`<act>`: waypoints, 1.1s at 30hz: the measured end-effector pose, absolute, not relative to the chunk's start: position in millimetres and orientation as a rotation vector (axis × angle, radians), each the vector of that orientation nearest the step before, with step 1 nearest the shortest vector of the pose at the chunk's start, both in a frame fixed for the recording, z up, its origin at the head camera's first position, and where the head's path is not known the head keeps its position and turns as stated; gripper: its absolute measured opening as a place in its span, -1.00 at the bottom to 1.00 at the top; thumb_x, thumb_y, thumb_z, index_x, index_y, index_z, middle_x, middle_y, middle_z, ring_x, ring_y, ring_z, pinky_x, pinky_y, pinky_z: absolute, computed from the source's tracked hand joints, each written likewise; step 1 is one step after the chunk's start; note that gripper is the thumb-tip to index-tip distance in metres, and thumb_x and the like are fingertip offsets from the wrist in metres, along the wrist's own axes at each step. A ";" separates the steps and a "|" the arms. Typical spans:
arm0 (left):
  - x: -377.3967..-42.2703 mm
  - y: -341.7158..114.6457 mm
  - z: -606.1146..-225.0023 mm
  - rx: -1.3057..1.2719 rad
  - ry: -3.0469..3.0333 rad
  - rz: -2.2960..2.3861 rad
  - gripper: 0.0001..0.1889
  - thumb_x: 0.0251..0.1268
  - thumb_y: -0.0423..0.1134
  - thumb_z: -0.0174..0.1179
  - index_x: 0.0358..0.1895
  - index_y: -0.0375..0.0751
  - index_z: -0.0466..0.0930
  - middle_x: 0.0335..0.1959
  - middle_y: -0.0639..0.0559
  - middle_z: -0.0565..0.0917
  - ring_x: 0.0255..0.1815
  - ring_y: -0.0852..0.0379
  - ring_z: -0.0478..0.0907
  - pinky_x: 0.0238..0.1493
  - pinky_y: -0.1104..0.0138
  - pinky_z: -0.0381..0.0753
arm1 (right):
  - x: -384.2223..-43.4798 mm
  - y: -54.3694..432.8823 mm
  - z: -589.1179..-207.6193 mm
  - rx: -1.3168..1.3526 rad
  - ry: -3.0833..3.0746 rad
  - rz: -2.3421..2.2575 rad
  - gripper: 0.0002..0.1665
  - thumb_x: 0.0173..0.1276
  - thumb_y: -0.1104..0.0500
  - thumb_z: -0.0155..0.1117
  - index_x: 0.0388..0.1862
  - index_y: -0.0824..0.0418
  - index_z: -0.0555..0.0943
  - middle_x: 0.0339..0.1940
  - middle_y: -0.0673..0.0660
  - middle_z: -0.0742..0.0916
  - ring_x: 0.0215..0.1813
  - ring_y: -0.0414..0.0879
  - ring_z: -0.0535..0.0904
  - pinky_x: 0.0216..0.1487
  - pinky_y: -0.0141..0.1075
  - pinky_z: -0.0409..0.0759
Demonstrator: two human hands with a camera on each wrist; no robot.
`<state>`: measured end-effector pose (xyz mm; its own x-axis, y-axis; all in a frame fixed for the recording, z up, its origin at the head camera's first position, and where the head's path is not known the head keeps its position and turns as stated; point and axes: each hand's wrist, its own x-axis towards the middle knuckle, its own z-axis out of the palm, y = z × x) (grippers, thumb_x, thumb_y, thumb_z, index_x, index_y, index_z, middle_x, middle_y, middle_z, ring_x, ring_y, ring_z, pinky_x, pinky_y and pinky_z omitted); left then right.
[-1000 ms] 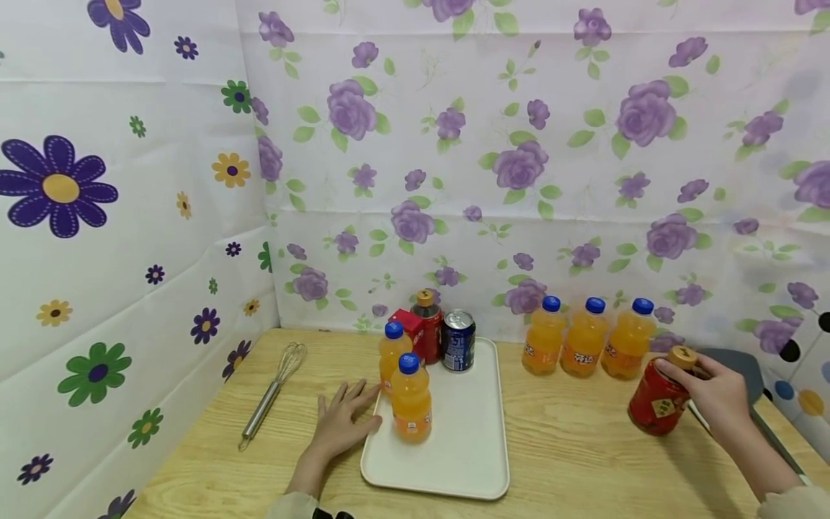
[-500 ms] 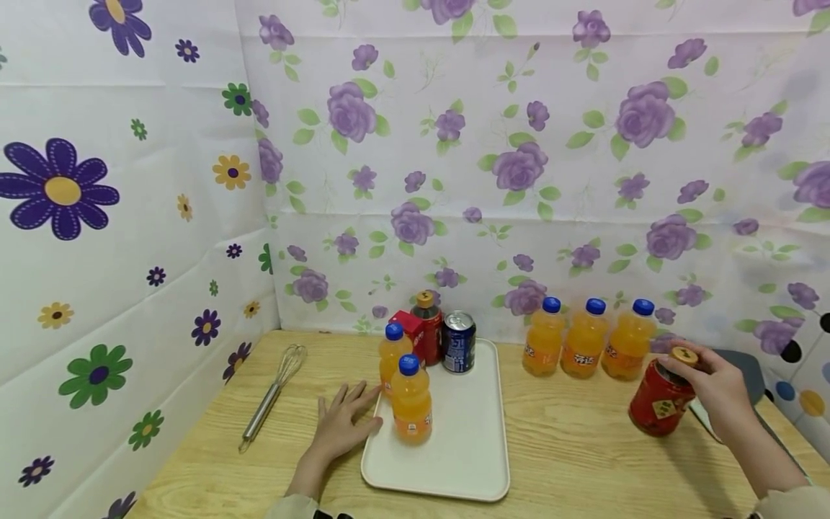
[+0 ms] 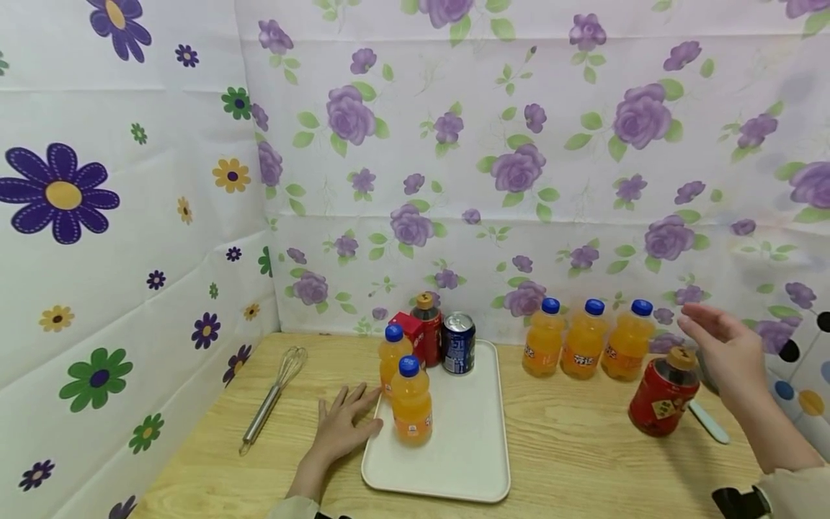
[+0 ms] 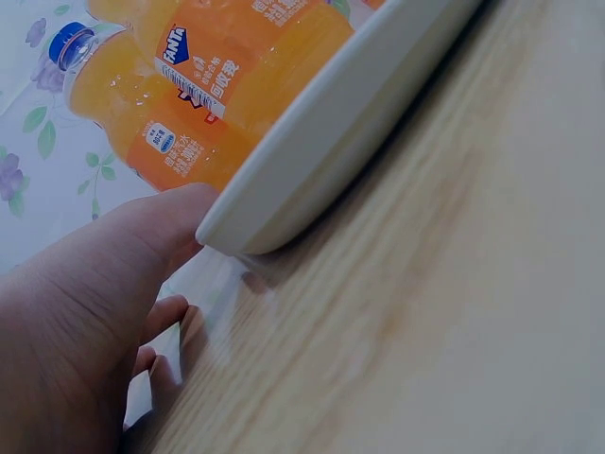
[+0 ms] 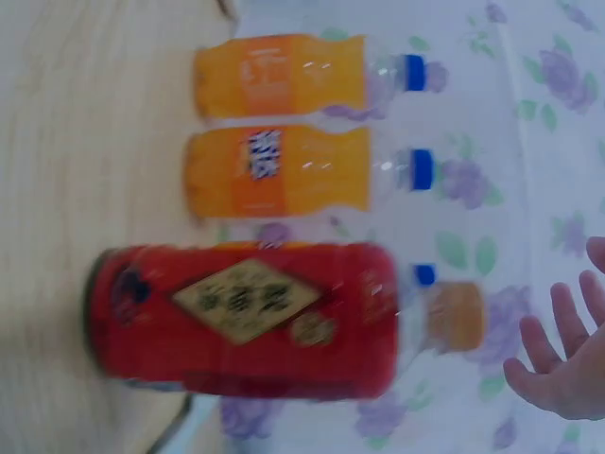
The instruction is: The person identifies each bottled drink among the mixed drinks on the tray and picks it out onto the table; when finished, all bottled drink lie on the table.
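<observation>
My left hand lies spread on the table with its thumb and fingertips at the left rim of the cream tray. Two orange soda bottles with blue caps stand on the tray's left side, beside that hand. Behind them are a red box, a dark drink bottle with a red label and a dark blue can. At the right, a red-labelled drink bottle with an orange-brown cap stands on the table. My right hand is just above and right of its cap, fingers relaxed and holding nothing.
Three more orange soda bottles stand in a row near the back wall. A metal whisk lies left of my left hand. A pale handle lies behind the red-labelled bottle, partly hidden by my right hand.
My right hand has let go of the red-labelled bottle's top and moved up and to the right. The bottle stays standing in place. My left hand has not moved.
</observation>
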<state>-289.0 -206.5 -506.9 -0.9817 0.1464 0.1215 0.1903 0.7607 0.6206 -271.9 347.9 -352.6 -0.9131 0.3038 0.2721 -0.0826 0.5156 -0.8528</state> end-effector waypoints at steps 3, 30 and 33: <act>-289.4 -206.1 -507.3 -0.279 -2.890 -1.027 -0.38 0.18 0.13 0.22 0.36 0.15 0.45 0.49 -0.22 0.29 0.55 -0.45 -0.05 0.37 -0.47 -0.46 | -271.1 341.1 -345.6 -0.126 -2.348 1.412 -0.53 0.42 -0.17 0.13 0.26 -0.14 0.50 -0.19 -0.57 0.51 -0.14 -0.65 0.37 -0.30 -0.75 0.38; -286.9 -205.0 -504.3 -0.296 -2.865 -1.035 -0.39 0.20 0.09 0.23 0.36 0.14 0.45 0.49 -0.23 0.29 0.54 -0.47 -0.04 0.37 -0.47 -0.46 | -295.4 166.5 -418.6 0.215 -2.397 1.764 -0.56 0.42 0.14 0.21 0.16 0.39 0.55 0.10 0.27 0.70 -0.13 -0.51 0.57 -0.04 -0.61 0.56; -286.3 -205.3 -504.5 -0.289 -2.862 -1.037 -0.39 0.19 0.08 0.23 0.36 0.13 0.45 0.49 -0.23 0.29 0.54 -0.47 -0.04 0.37 -0.47 -0.46 | -296.8 140.3 -425.0 0.293 -2.421 1.773 -0.61 0.40 0.18 0.23 0.12 0.37 0.58 0.10 0.35 0.69 -0.07 -0.39 0.61 0.02 -0.55 0.58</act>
<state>-286.3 -205.3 -504.5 -0.9787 0.1481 0.1422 0.2049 0.7526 0.6258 -296.8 140.3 -425.0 -0.9732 -0.0811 0.2152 -0.2297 0.2926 -0.9282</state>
